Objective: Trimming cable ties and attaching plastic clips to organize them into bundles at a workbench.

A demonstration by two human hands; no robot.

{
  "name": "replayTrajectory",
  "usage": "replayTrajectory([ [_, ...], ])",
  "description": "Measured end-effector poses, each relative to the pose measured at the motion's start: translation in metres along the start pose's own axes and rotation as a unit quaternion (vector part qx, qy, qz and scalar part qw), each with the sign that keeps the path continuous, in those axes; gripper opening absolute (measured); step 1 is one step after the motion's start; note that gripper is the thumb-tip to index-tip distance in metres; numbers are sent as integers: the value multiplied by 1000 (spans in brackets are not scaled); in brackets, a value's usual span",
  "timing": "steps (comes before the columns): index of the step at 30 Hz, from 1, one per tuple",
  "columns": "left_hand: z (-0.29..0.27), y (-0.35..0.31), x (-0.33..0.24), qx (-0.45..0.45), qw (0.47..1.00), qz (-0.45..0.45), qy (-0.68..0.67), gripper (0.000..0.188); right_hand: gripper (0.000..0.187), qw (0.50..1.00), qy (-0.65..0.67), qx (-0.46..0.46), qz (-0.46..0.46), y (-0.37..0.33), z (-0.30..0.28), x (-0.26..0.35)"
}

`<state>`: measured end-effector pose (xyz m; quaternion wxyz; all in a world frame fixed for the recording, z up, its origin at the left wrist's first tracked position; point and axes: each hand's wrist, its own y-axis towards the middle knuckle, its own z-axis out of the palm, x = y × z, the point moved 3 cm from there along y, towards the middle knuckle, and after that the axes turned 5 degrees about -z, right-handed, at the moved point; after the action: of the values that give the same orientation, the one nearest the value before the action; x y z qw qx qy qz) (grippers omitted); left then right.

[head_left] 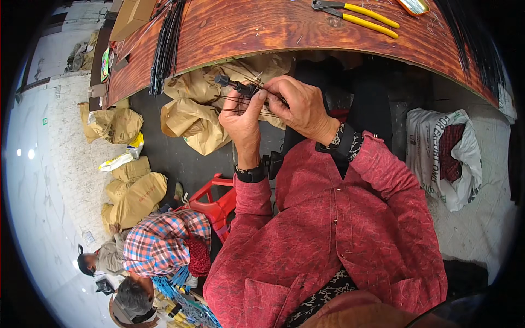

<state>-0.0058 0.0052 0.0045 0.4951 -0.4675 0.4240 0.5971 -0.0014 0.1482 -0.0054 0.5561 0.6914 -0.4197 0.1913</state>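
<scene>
A: What do the person's hands have hold of?

B: The left hand [242,123] has its fingers closed narrowly around a black ribbed piece [238,86], whose rounded end juts out to the left. The right hand [299,106] is just beside it, its fingers pinched together on some thin dark strips [256,82]. Several of these fan out past both hands. Exactly how the strips meet the piece cannot be told, since the fingers cover that part.

A: Where is the piece, then?

B: Between the two hands, in the air just short of the curved edge of the wooden desk [246,33], above some crumpled brown paper sacks [191,117].

A: And on the desk?

B: Pliers with yellow handles [369,21] lie toward the far side, near a shiny yellow-rimmed container [414,6]. A bundle of black strips [165,52] hangs over the near edge at the left, with a cardboard box [131,21] beyond it. More black strips [465,35] lie at the right.

A: Anything around the person?

B: A white plastic bag [426,150] with dark red checked cloth [451,150] inside stands at the right. At the left are a red plastic stool [210,199] and a co-worker in a plaid shirt [156,240], bent forward.
</scene>
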Motion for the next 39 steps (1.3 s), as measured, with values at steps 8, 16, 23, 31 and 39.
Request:
replayTrajectory([
  [8,2,-1,0,-17,1000,1,16,25,13,1000,-10,10,-7,1,0,-2],
  [16,-1,0,-1,-4,999,-9,34,23,14,1000,-7,20,12,-1,0,-2],
  [23,-1,0,-1,-23,999,-5,29,22,14,999,5,27,30,3,-3,3],
  [31,-3,1,-2,-4,1000,-20,6,26,15,998,-7,56,12,9,-13,3],
  [39,-2,3,-3,16,999,-36,-1,27,14,985,90,101,103,6,-12,-10],
])
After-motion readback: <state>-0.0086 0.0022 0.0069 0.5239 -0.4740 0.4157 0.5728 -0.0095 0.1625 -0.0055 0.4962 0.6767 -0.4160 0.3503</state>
